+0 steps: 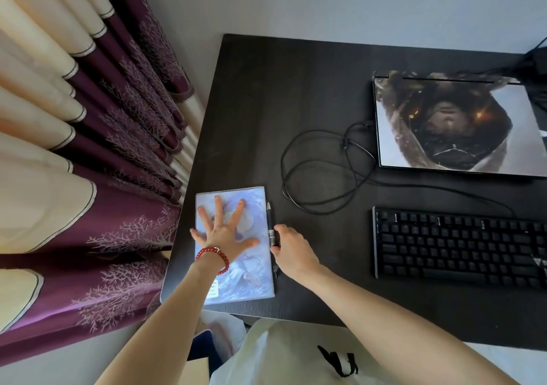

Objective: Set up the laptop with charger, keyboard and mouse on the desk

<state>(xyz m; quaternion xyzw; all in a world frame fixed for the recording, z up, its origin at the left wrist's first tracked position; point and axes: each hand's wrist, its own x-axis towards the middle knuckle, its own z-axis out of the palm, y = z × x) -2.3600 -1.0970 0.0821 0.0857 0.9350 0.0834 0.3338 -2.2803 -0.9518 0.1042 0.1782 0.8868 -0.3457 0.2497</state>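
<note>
black pen (270, 228) pinched by right hand (291, 248); left hand (226, 232) flat, fingers spread, on book (251, 278).

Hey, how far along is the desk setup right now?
Partly done: the closed laptop and keyboard sit on the desk, with a black cable looped between them. Right now the left hand presses a notebook while the right hand grips a pen. No mouse is visible; the laptop needs opening.

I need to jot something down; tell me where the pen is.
In the head view the pen lies on the desk's near left part, along the right edge of the notebook, with the right hand pinching its lower end.
</note>
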